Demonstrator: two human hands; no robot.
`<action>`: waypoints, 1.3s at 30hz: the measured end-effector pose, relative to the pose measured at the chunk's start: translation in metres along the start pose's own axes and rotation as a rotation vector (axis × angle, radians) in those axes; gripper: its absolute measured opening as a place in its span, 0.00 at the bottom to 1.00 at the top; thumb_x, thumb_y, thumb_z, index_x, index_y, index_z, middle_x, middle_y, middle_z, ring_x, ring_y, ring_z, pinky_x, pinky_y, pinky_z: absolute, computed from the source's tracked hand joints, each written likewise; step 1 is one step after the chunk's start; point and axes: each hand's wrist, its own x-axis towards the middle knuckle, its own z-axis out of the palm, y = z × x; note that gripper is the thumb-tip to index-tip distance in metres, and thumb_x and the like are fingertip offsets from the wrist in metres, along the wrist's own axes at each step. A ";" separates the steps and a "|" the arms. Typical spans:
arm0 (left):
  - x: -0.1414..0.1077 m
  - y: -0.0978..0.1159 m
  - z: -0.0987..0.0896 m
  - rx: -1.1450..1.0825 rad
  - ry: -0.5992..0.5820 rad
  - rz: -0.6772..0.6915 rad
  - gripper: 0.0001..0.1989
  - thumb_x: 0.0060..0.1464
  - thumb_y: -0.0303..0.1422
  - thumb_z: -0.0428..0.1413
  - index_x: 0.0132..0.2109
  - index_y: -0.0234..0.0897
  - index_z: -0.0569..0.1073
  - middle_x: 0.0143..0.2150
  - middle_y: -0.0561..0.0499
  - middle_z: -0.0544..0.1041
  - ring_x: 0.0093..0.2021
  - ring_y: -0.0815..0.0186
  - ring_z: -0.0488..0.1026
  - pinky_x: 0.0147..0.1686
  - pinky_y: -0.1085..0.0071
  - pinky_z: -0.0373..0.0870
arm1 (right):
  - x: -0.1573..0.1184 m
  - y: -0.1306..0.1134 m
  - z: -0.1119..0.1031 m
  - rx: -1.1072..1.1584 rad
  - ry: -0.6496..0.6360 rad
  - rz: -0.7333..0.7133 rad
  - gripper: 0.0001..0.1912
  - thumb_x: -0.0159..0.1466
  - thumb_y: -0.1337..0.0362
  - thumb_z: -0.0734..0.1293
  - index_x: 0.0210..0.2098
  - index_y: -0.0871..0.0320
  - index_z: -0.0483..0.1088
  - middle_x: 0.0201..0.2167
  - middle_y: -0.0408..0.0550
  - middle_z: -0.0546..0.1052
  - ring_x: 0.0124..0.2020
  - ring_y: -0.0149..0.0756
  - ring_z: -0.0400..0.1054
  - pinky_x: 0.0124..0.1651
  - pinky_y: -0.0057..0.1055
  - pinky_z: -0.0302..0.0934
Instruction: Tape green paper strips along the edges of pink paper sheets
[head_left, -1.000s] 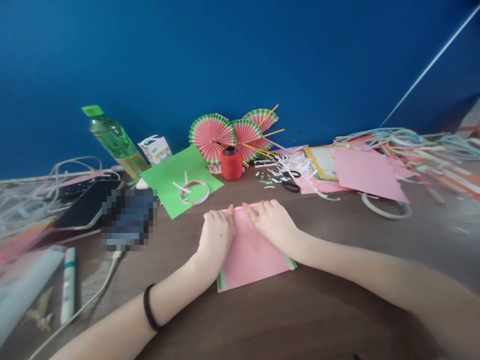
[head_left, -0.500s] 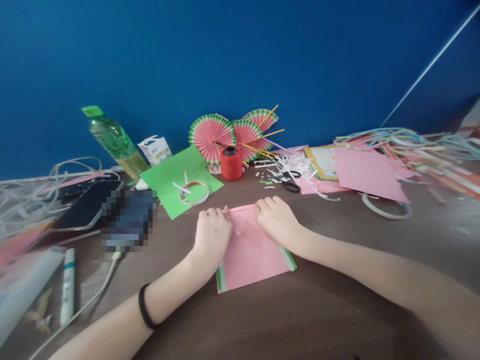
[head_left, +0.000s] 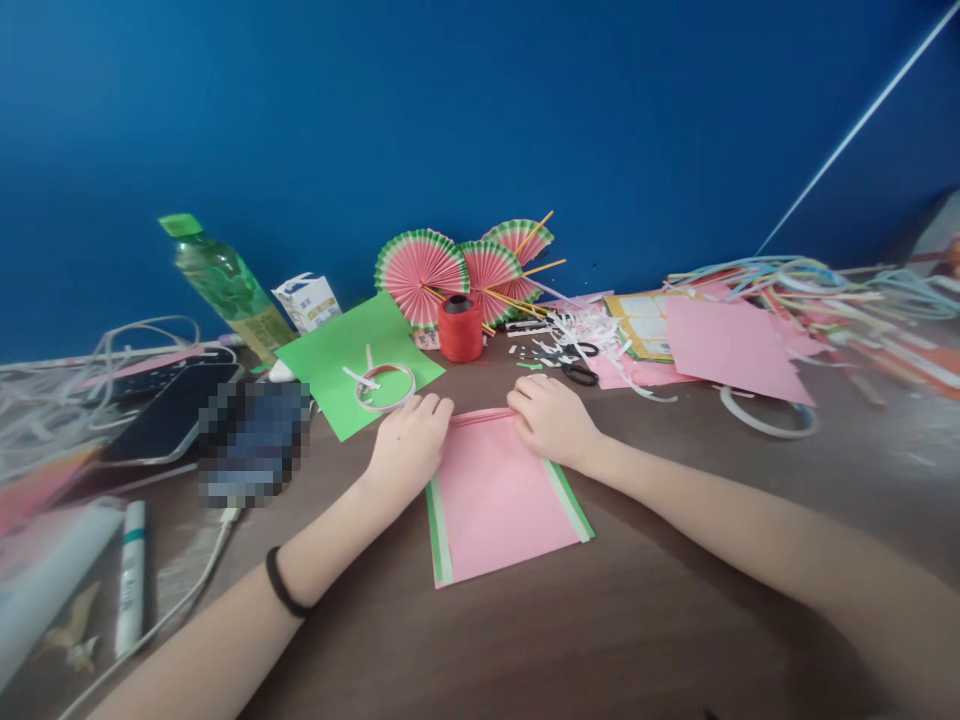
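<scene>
A pink paper sheet (head_left: 504, 510) with green and pale green strips down its left and right sides lies on the brown table (head_left: 450, 650). Narrow folds run along its far edge. My left hand (head_left: 409, 445) pinches the far left corner, fingers closed. At the far right corner, my right hand (head_left: 555, 420) grips the same folded edge with its fingers bent round it. Beyond my hands stand a red thread spool (head_left: 460, 330) and pleated pink and green paper fans (head_left: 421, 278) with thin sticks.
Left of my hands are a green sheet (head_left: 345, 350) with a tape ring (head_left: 386, 387), a bottle (head_left: 225, 285), a phone (head_left: 172, 412) and a marker (head_left: 131, 580). Right are scissors (head_left: 579, 374), paper shreds (head_left: 589, 335) and pink sheets (head_left: 731, 340).
My left hand has shifted a little left and away from me, and my right hand slightly away too. More of the folded far edge and the green side strips shows.
</scene>
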 end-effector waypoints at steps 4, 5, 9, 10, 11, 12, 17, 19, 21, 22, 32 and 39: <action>0.005 -0.010 0.000 -0.217 -0.043 -0.001 0.07 0.57 0.29 0.45 0.39 0.35 0.68 0.37 0.47 0.72 0.41 0.62 0.68 0.39 0.68 0.64 | 0.001 0.003 0.004 0.101 0.027 0.028 0.14 0.63 0.67 0.56 0.38 0.62 0.72 0.33 0.51 0.70 0.37 0.37 0.59 0.41 0.32 0.50; 0.007 -0.013 0.001 -0.294 -0.064 -0.002 0.06 0.56 0.29 0.46 0.38 0.35 0.67 0.37 0.48 0.72 0.41 0.62 0.68 0.40 0.67 0.64 | 0.002 0.003 0.005 0.132 0.029 0.016 0.15 0.65 0.66 0.56 0.41 0.62 0.72 0.33 0.51 0.70 0.37 0.37 0.59 0.41 0.32 0.50; 0.011 -0.026 0.002 -0.572 -0.161 -0.028 0.05 0.52 0.28 0.48 0.38 0.36 0.67 0.36 0.49 0.71 0.39 0.62 0.68 0.39 0.67 0.65 | 0.002 0.006 0.009 0.240 0.028 -0.049 0.16 0.65 0.61 0.57 0.46 0.58 0.72 0.32 0.50 0.69 0.35 0.36 0.59 0.40 0.33 0.52; 0.011 -0.029 0.002 -0.620 -0.167 -0.048 0.06 0.52 0.29 0.48 0.39 0.36 0.67 0.36 0.49 0.71 0.39 0.62 0.68 0.39 0.66 0.65 | 0.002 0.007 0.010 0.260 0.035 -0.051 0.16 0.65 0.60 0.58 0.44 0.57 0.74 0.33 0.50 0.68 0.35 0.36 0.59 0.40 0.33 0.52; 0.012 -0.031 0.001 -0.664 -0.164 -0.070 0.08 0.52 0.29 0.48 0.41 0.36 0.66 0.36 0.49 0.71 0.38 0.62 0.69 0.40 0.66 0.65 | 0.002 0.008 0.011 0.281 0.048 -0.051 0.15 0.65 0.60 0.58 0.42 0.57 0.75 0.33 0.51 0.68 0.36 0.37 0.59 0.40 0.34 0.53; 0.012 -0.033 0.000 -0.702 -0.157 -0.087 0.09 0.52 0.30 0.48 0.42 0.36 0.66 0.37 0.49 0.71 0.38 0.62 0.69 0.40 0.66 0.65 | 0.003 0.009 0.011 0.306 0.064 -0.053 0.15 0.65 0.60 0.59 0.40 0.57 0.75 0.34 0.52 0.69 0.37 0.38 0.60 0.40 0.34 0.53; 0.012 -0.039 -0.007 -0.824 -0.149 -0.060 0.10 0.53 0.32 0.46 0.41 0.36 0.68 0.42 0.48 0.71 0.43 0.63 0.69 0.45 0.66 0.65 | 0.006 0.010 0.009 0.478 0.099 -0.067 0.11 0.65 0.64 0.59 0.35 0.58 0.73 0.37 0.50 0.74 0.39 0.36 0.64 0.43 0.33 0.53; 0.013 -0.042 -0.008 -0.835 -0.156 -0.060 0.14 0.54 0.33 0.46 0.46 0.36 0.67 0.43 0.47 0.71 0.43 0.63 0.69 0.45 0.65 0.65 | 0.007 0.009 0.005 0.457 0.130 -0.041 0.10 0.65 0.65 0.59 0.35 0.58 0.72 0.34 0.48 0.75 0.37 0.36 0.64 0.42 0.33 0.53; 0.014 -0.047 -0.009 -0.815 -0.144 -0.056 0.17 0.55 0.35 0.46 0.50 0.36 0.66 0.44 0.47 0.71 0.44 0.63 0.69 0.46 0.64 0.65 | 0.008 0.007 0.000 0.376 0.196 -0.027 0.10 0.65 0.64 0.59 0.34 0.58 0.72 0.32 0.47 0.76 0.35 0.36 0.64 0.40 0.33 0.53; 0.014 -0.049 -0.011 -0.792 -0.126 -0.040 0.17 0.55 0.35 0.45 0.50 0.37 0.68 0.44 0.47 0.72 0.45 0.62 0.69 0.47 0.63 0.64 | 0.009 0.006 -0.004 0.328 0.234 -0.027 0.11 0.65 0.64 0.59 0.34 0.59 0.72 0.31 0.47 0.77 0.34 0.36 0.64 0.39 0.33 0.53; 0.002 -0.038 -0.057 -0.564 0.469 -0.062 0.09 0.55 0.32 0.51 0.36 0.39 0.75 0.36 0.51 0.75 0.34 0.68 0.71 0.32 0.73 0.69 | 0.013 0.010 -0.049 0.160 0.546 0.010 0.12 0.66 0.64 0.58 0.33 0.58 0.73 0.30 0.45 0.77 0.29 0.30 0.69 0.32 0.27 0.58; -0.001 -0.038 -0.065 -0.381 0.744 0.095 0.06 0.56 0.31 0.51 0.38 0.40 0.72 0.41 0.50 0.74 0.44 0.66 0.72 0.46 0.69 0.68 | 0.013 0.021 -0.067 0.067 0.721 -0.115 0.07 0.64 0.65 0.61 0.36 0.58 0.70 0.35 0.48 0.76 0.34 0.32 0.69 0.36 0.27 0.59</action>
